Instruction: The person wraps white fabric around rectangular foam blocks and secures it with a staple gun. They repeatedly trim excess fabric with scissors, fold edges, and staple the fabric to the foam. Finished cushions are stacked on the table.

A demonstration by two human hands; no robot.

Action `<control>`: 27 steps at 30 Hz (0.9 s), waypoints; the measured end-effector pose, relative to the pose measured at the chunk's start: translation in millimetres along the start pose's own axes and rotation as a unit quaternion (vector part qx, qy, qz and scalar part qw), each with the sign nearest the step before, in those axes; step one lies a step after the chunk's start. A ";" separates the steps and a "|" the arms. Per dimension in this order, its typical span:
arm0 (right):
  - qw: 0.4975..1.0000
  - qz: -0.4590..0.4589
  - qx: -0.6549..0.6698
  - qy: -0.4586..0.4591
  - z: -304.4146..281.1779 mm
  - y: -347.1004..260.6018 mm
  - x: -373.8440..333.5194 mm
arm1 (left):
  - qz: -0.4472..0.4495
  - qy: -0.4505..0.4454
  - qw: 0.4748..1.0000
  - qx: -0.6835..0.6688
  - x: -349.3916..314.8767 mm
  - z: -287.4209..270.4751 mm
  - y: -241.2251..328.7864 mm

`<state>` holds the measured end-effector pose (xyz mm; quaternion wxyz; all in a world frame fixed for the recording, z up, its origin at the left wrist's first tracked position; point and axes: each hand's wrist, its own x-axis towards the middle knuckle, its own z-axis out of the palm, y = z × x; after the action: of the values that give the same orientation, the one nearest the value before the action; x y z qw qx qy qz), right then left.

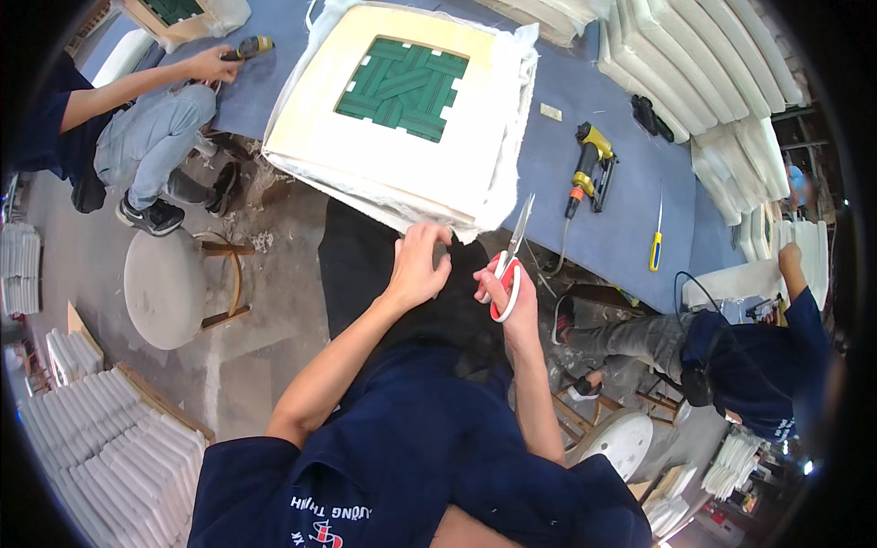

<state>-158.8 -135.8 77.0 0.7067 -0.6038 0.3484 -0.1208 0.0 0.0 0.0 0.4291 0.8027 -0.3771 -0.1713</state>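
Note:
A square padded seat (498,173) lies on the blue-topped table in front of me, its wooden frame side up. Dark green woven webbing (402,89) shows through the opening in the wood, and white fabric hangs loosely around the edges. My left hand (420,267) is at the seat's near edge, fingers bent against the fabric and thumb apart from them; whether it pinches any cloth is unclear. In my right hand (513,297) are scissors (519,236) with red and white handles, blades pointing up beside the seat's near right corner.
Right of the seat, a yellow-black staple gun (592,164) with a hose and a yellow-handled screwdriver (657,239) lie on the table (566,82). White padded seats (694,64) are stacked behind. One co-worker (151,137) holds a tool at left; another (731,356) works at right. A round stool (164,288) stands left.

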 end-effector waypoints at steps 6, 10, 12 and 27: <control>0.996 0.035 -0.075 -0.030 9.1 -17.9 -13.8 | 0.067 0.095 0.990 0.076 14.3 -4.1 7.9; 0.988 0.083 -0.106 -0.079 15.6 -24.3 -19.7 | 0.084 0.105 0.987 0.086 11.2 3.3 1.3; 0.982 0.127 -0.078 -0.118 11.3 -21.5 -16.3 | 0.096 0.110 0.986 0.083 7.5 4.0 -3.7; 0.917 0.313 0.162 -0.186 13.8 -13.3 6.8 | 0.051 0.193 0.978 0.053 2.6 16.8 -9.4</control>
<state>-141.7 -132.4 87.6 0.8488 -0.3522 0.3574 0.1666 -4.1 -8.1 -17.2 0.4584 0.8221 -0.3364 0.0294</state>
